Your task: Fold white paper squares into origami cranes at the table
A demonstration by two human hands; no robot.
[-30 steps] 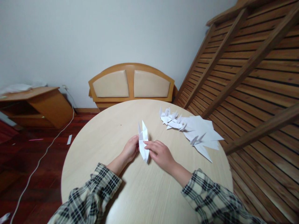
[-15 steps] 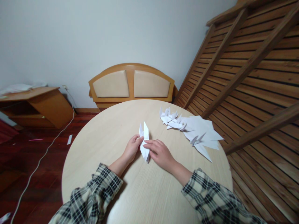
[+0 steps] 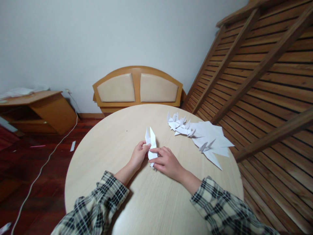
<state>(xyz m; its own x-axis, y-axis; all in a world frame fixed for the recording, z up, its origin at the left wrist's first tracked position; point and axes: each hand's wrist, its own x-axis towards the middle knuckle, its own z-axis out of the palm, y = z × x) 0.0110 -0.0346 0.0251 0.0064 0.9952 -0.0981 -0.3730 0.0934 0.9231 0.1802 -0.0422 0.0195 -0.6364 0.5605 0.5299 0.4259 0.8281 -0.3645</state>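
A folded white paper [image 3: 152, 142] with two long points facing away from me is held between my hands over the round table [image 3: 97, 156]. My left hand [image 3: 138, 156] pinches its left edge, thumb on top. The fingers of my right hand [image 3: 167, 162] lie across its lower right part and grip it there. The near end of the paper is partly hidden under those fingers. To the right, several folded paper cranes [image 3: 179, 124] stand in a cluster, and another crane [image 3: 207, 148] rests on flat white sheets [image 3: 210, 130].
A wooden headboard [image 3: 137, 88] stands behind the table against the wall. Wooden slats [image 3: 264, 71] lean along the right side. At the left are a low desk [image 3: 49, 111] and a white cable [image 3: 46, 163] on the dark red floor.
My right fingers have shifted slightly toward me and to the left over the paper. Its near end, a long point before, now looks shorter and bent under my fingers.
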